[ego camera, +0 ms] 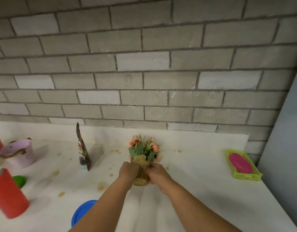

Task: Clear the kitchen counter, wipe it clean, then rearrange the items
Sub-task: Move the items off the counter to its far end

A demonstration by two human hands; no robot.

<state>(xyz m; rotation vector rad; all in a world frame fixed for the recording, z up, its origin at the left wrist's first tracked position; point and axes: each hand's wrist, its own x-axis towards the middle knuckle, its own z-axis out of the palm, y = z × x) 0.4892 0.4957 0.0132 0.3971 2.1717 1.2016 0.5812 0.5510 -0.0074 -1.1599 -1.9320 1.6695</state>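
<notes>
A small flower pot [141, 179] wrapped in burlap, with pink flowers and green leaves [144, 148], stands at the middle of the white counter [194, 190]. My left hand [128, 170] grips the pot's left side. My right hand [157, 173] grips its right side, fingers curled at the burlap bow. Brown stains [101, 185] dot the counter left of the pot.
A dark snack pouch [83, 148] stands upright at the left. A pink bucket [19, 153], red cans [8, 193], a green lid [20, 180] and a blue lid [82, 211] sit at the far left. A green basket [243, 175] with a pink object is at the right, by a grey panel.
</notes>
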